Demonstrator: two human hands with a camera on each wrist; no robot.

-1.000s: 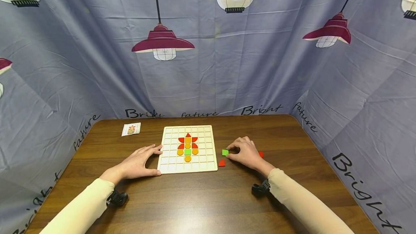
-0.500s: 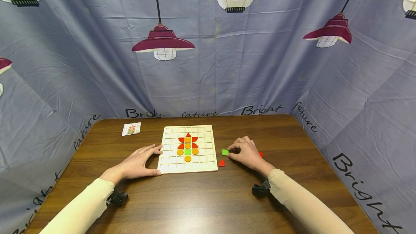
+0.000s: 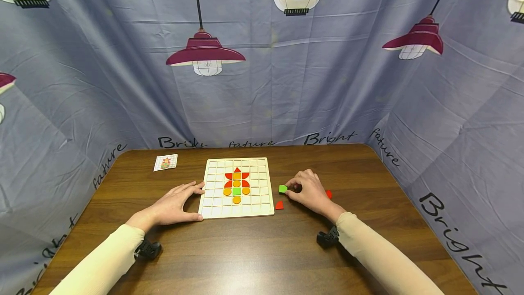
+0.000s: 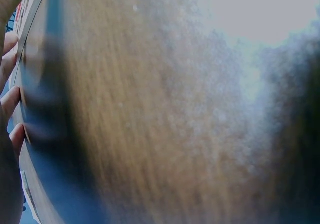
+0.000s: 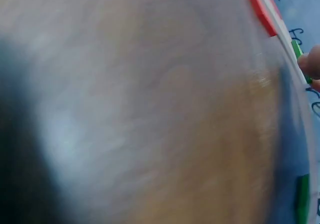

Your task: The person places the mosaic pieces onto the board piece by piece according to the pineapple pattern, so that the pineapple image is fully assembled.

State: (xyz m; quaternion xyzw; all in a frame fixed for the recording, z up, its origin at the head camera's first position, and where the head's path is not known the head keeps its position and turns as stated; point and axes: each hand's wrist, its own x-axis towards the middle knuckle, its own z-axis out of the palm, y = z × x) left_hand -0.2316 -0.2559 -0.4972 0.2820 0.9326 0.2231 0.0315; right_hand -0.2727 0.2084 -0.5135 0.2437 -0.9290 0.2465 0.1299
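In the head view my right hand (image 3: 310, 191) pinches a green square tile (image 3: 283, 189) between thumb and fingertips, just right of the board. The right wrist view catches this green tile (image 5: 298, 54) at its right edge beside a fingertip. My left hand (image 3: 173, 204) rests at the left edge of the cream grid board (image 3: 258, 204), fingers spread and thumb near the front corner. On the board a figure is laid out: a red triangle (image 3: 237, 170), red quarter-circle tiles (image 3: 245, 176), an orange square (image 3: 237, 176), orange discs (image 3: 236, 200) and a green square (image 3: 236, 191).
A red quarter-circle tile (image 3: 279, 205) lies near the board's front right corner. Another red piece (image 3: 329, 194) shows partly behind my right hand. Low in the right wrist view is a further green piece (image 5: 303, 199). A pattern card (image 3: 165, 162) lies at the back left of the wooden table (image 3: 229, 254).
The green square tile in my right hand has risen slightly and tilted, shifting a little away from me. My left hand and the board have stayed put.
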